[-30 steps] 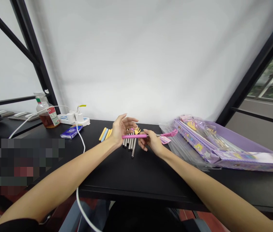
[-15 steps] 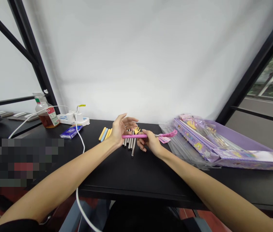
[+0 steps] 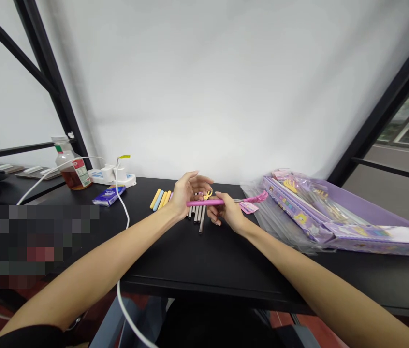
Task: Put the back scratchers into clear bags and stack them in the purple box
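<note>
My right hand (image 3: 229, 212) grips a pink-handled rod (image 3: 204, 203) with a thin metal shaft and a small pink hand-shaped tip (image 3: 260, 197). My left hand (image 3: 189, 191) is palm up and open, its fingers spread just behind the rod's pink handle. Near the left fingertips sits a small yellow hand-shaped piece (image 3: 208, 195), partly hidden. Below both hands lie several metal and black rods (image 3: 201, 224) on the black table (image 3: 190, 261), their upper parts hidden by my hands. Left of them lie pastel yellow and blue sticks (image 3: 158, 199).
A lilac box (image 3: 299, 212) holding packaged hand-tipped rods lies on clear plastic (image 3: 273, 224) at right, with a pink tag (image 3: 248, 208) close by. At left stand a bottle of brown liquid (image 3: 72, 171), a power strip (image 3: 112, 177), a blue packet (image 3: 109, 195) and a white cable (image 3: 126, 222).
Both hands have shifted slightly to the right, and the pink-handled rod has moved with them. The right hand still grips it.
</note>
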